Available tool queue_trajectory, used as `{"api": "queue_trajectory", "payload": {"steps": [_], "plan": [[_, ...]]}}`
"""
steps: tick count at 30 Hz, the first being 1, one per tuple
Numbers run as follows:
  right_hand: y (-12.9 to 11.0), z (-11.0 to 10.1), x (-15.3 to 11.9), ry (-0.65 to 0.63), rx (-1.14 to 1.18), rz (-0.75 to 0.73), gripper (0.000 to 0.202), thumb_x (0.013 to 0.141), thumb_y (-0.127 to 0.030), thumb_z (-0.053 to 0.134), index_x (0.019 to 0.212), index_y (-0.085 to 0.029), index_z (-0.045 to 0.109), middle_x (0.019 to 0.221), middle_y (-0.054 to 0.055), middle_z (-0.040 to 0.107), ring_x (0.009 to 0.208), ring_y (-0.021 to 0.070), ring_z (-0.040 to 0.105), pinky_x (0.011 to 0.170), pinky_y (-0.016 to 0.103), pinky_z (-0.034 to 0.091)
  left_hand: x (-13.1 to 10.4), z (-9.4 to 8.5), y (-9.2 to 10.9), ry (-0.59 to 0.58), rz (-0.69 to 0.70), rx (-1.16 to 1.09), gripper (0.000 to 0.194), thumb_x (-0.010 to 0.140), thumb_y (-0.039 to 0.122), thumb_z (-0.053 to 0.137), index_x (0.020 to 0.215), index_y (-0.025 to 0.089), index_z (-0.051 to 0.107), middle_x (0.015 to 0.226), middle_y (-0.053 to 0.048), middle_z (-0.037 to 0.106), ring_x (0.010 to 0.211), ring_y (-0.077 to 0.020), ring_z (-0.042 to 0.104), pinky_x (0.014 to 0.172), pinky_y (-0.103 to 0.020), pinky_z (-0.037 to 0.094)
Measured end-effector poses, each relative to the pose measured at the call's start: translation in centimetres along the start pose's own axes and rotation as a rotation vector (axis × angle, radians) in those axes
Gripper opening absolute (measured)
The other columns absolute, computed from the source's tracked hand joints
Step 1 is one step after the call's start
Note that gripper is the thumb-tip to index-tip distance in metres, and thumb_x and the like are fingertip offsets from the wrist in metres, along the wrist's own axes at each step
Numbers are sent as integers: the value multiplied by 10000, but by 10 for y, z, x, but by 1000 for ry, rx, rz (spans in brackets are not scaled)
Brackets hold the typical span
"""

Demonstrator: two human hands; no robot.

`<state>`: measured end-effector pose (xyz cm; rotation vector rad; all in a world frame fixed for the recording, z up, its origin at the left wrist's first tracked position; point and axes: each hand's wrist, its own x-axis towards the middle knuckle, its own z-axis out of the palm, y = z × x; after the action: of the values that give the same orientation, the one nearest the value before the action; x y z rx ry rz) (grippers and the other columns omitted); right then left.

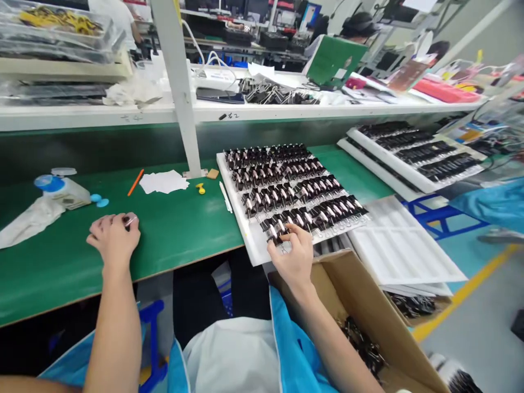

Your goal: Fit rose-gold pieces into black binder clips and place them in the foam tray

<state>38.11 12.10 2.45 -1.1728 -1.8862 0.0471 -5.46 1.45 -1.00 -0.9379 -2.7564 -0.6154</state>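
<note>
My left hand point(114, 234) rests on the green bench mat point(176, 229), fingers curled around a small dark clip with a metal end point(129, 220). My right hand point(291, 254) reaches to the near edge of a white foam tray point(254, 248) and pinches one of the black binder clips point(276, 232) in the front row. Several rows of such clips point(290, 183) fill the tray.
An open cardboard box point(368, 305) with loose clips sits under my right arm. Empty white trays point(403, 245) lie to the right, more filled trays point(413, 150) beyond. A bottle point(61, 188), orange pen point(135, 182), paper slips point(164, 181) and a white post point(180, 93) stand on the bench.
</note>
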Motion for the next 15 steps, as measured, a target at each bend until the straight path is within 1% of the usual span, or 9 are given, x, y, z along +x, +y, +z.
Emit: {"api": "queue_trajectory", "payload": {"steps": [2, 4, 6, 8, 10, 12, 15], "plan": [[0, 6, -2, 4, -70, -11, 142, 816, -231, 681, 810, -208, 541, 1158, 140, 658, 1105, 324, 591, 966, 489, 484, 3, -4, 1, -3, -38, 23, 428, 897, 515, 598, 1088, 144, 692, 1312, -234, 622, 1357, -435, 390, 1054, -626, 331], [-2, 8, -4, 11, -93, -2, 143, 806, -210, 673, 809, -211, 529, 1155, 141, 657, 1098, 324, 588, 968, 486, 480, 8, -6, 1, -3, -65, 3, 455, 819, 526, 685, 1079, 153, 681, 1224, -223, 656, 1312, -423, 444, 1048, -594, 366], [-3, 8, -5, 22, -84, 16, 147, 803, -202, 669, 810, -212, 523, 1151, 139, 656, 1095, 319, 588, 968, 478, 477, 12, -6, 2, 1, -90, -74, 439, 757, 474, 752, 1071, 179, 669, 1085, -160, 700, 1208, -379, 539, 1028, -542, 418], [-2, 7, -4, 26, -80, 38, 148, 799, -199, 671, 813, -212, 525, 1159, 137, 653, 1102, 318, 585, 974, 473, 470, 14, -5, 7, 16, -100, -175, 404, 714, 412, 790, 1036, 198, 671, 945, -86, 710, 1051, -317, 621, 993, -492, 467], [1, 8, -3, 7, -88, 60, 142, 788, -194, 674, 815, -210, 536, 1173, 137, 650, 1122, 322, 578, 988, 473, 460, 12, -5, 18, 37, -97, -301, 387, 674, 374, 819, 991, 194, 692, 863, -45, 699, 898, -262, 657, 934, -453, 513], [2, 10, -1, -30, -98, 81, 129, 784, -193, 681, 826, -204, 560, 1201, 143, 645, 1151, 329, 567, 1007, 473, 451, 7, -5, 36, 30, -93, -488, 425, 607, 362, 856, 960, 171, 717, 838, -35, 701, 795, -229, 663, 867, -426, 548], [-2, 9, 0, -89, -129, 99, 131, 812, -218, 715, 900, -182, 625, 1291, 155, 623, 1230, 341, 534, 1065, 479, 427, -8, -3, 67, -58, -91, -845, 554, 479, 352, 911, 968, 144, 754, 864, -43, 737, 751, -218, 676, 798, -401, 579]]}}
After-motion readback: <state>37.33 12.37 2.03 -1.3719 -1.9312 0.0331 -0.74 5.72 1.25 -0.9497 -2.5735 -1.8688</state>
